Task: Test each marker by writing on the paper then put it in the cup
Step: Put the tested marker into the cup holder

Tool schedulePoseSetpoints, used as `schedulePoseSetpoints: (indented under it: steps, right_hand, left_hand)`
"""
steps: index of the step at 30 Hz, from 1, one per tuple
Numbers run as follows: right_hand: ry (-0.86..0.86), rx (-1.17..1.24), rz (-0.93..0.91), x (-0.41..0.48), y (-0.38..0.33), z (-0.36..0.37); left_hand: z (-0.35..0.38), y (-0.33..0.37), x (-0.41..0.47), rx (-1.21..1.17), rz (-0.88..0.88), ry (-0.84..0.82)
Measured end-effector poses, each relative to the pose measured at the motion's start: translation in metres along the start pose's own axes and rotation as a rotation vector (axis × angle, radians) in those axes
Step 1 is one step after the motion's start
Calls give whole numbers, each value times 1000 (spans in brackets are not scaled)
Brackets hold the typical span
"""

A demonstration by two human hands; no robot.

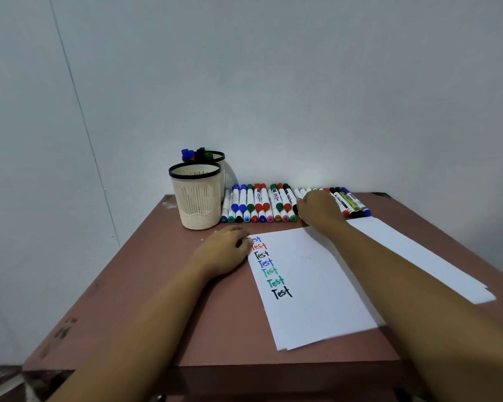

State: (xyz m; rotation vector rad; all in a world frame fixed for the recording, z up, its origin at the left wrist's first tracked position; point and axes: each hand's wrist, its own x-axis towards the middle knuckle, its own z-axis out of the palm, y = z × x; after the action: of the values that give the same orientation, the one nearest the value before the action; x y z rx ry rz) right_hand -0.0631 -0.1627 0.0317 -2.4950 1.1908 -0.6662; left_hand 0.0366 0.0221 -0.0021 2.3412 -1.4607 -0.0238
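From the head view, the row of markers lies along the far side of the tabletop, beyond both hands. Each marker's long axis runs away from the person, coloured caps at both ends (which end is the writing tip I cannot tell). The right hand is the nearer one: it lies right on the row, its fingers curled down over the markers there, with a black-capped marker just to its left. Whether it already grips one cannot be told. The left hand rests relaxed, fingers pressing the far-left corner of the paper. The empty cup stands just beyond the left hand, and to the left of the right hand, so a tested marker would probably travel leftward to reach it.
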Motion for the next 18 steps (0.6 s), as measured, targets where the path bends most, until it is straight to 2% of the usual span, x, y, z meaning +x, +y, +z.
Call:
schedulePoseSetpoints:
  steps: [5,13,15,18]
  right_hand:
    - [-4,-140,60,8,-5,11]
    - [53,-184,46,18,-13,22]
    - [82,-123,61,18,-14,22]
    - [156,132,103,17,-14,16]
  left_hand:
    - [1,-2,2,2,4,-3]
    - [1,0,2,12,6,-4]
    - [1,-1,2,13,4,-5]
    - [0,-1,1,7,3,-6]
